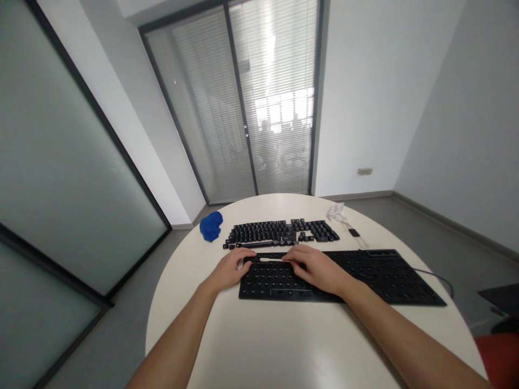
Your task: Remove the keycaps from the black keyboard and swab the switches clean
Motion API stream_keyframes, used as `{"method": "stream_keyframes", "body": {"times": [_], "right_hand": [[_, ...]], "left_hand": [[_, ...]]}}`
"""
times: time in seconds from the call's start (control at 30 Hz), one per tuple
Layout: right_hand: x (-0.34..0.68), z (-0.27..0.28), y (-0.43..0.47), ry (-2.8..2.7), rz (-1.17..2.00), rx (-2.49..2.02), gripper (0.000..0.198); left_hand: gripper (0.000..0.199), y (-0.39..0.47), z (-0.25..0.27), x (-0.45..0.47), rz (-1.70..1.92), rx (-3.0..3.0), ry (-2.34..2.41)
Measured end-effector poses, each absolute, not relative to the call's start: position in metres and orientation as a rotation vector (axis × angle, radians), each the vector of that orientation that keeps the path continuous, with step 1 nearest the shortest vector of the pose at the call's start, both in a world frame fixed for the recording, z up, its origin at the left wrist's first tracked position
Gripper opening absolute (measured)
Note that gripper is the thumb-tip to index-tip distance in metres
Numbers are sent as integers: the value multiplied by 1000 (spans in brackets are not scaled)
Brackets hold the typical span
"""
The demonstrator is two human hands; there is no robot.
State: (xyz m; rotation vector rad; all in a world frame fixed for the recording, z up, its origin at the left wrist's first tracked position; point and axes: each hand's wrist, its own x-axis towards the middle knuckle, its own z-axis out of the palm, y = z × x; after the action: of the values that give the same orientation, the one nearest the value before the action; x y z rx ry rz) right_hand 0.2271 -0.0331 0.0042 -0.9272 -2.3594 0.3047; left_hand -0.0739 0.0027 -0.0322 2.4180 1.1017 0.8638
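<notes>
A black keyboard base (397, 278) with its keycaps off lies across the table in front of me. My right hand (318, 268) is over its left half, fingers closed around a thin white cotton swab (271, 260). The swab's tip points left, low over the upper rows; whether it touches the base I cannot tell. At the base's upper left corner, my left hand (231, 268) holds the edge between curved thumb and fingers. Removed black keycaps (259, 231) lie in rows just beyond the base, a long spacebar (254, 245) among them.
On the round white table (243, 346), a blue cloth (211, 226) lies at the far left. Crumpled white material (336, 212) and a wire keycap puller (354, 233) lie at the far right. A cable (440, 276) leaves the base's right side.
</notes>
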Motion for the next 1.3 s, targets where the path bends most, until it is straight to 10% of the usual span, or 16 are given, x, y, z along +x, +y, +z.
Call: {"method": "stream_keyframes", "body": {"times": [1.3], "right_hand": [[242, 3, -26, -2430, 281, -1001, 29]], "left_hand": [[29, 4, -34, -75, 864, 2399, 1098]]}}
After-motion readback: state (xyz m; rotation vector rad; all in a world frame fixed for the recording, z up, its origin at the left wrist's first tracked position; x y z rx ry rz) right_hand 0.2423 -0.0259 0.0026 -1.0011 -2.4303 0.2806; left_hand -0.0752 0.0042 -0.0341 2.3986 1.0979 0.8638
